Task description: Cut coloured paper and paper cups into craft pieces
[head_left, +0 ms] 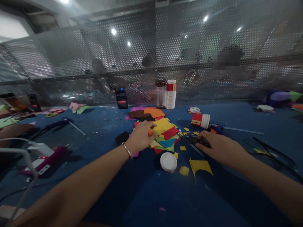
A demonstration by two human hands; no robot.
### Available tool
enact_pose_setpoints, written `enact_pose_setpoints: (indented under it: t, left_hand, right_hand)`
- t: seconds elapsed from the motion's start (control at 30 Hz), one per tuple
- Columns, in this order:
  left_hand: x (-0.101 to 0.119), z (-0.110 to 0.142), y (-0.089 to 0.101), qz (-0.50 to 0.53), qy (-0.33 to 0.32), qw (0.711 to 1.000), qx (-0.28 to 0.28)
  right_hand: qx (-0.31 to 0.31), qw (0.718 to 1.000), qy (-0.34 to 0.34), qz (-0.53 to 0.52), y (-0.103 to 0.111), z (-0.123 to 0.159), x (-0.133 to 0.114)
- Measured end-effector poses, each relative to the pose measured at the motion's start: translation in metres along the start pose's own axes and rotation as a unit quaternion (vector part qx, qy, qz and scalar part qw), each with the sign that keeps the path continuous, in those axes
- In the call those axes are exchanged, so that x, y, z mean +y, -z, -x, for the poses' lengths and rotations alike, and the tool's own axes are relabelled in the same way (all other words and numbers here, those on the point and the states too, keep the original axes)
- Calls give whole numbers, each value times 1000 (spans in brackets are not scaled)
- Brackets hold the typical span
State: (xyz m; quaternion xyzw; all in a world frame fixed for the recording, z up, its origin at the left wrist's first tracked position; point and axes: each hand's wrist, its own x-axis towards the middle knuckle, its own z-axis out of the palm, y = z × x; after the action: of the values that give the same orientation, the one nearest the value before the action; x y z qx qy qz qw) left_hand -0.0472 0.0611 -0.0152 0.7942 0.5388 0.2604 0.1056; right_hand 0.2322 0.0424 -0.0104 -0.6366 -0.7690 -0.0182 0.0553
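Over a heap of coloured paper sheets [163, 126], my left hand [142, 135] curls its fingers around a small orange piece of paper [150, 132]. A bracelet circles that wrist. My right hand [213, 145] grips the dark handles of a pair of scissors [193, 145], whose blades point left toward the heap. Nearest the scissors lie a yellow paper offcut [201, 167] with a curved cut edge and several small yellow scraps [182, 148]. A round white lid [168, 162] sits in front of the heap. Behind my right hand, a red and white paper cup [200, 120] lies on its side.
At the back stand a clear bottle [160, 94] and a stack of paper cups [170, 97], before a perforated metal screen [132, 56]. A glue gun [216, 127] is at right, another [59, 123] at left. A magenta power strip [44, 162] and another person's hand [16, 130] are left.
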Motion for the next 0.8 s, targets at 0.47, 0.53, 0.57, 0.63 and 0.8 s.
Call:
enact_pose_setpoints:
  t: [0.47, 0.53, 0.57, 0.63, 0.8]
  left_hand:
    - [-25, -57, -17, -114, 86, 990, -20]
    - [-26, -57, -18, -107, 87, 990, -16]
    - [-26, -56, -18, -101, 86, 991, -12]
    - [-26, -54, -17, -87, 83, 993, -4]
    - [-28, -49, -11, -37, 80, 996, 30]
  right_hand:
    - [-11, 1000, -10, 27, 4, 2, -5]
    - [-14, 1000, -12, 19, 4, 2, -4]
    - [-14, 1000, -12, 13, 5, 2, -4]
    - [-18, 1000, -14, 6, 5, 2, -4]
    - [-34, 999, -11, 14, 5, 0, -4]
